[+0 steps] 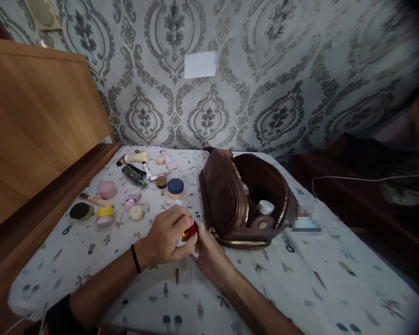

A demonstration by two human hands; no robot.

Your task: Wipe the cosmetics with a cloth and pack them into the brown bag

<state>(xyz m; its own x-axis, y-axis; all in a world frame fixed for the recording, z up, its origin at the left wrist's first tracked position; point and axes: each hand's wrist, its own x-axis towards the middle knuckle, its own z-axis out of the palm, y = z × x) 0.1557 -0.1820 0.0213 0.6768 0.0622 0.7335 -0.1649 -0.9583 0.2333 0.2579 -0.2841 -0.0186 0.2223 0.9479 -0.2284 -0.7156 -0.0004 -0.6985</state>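
Leftmost, small cosmetic jars point(105, 216) and tubes point(136, 157) lay scattered on the far-left part of the worktop point(300, 279). Near centre, the left hand point(165, 239) was closed around a small red-and-white container point(188, 232), gripping it from above. The right hand point(209, 253) met it just beside, fingers curled against the same container. Right of both hands, touching neither, an open brown leather pouch point(226, 195) stood, a white-capped bottle point(265, 207) inside.

Left hand point(167, 237) curled, right hand point(211, 253) meeting it, fingers apparently pinched together; forearms converging.
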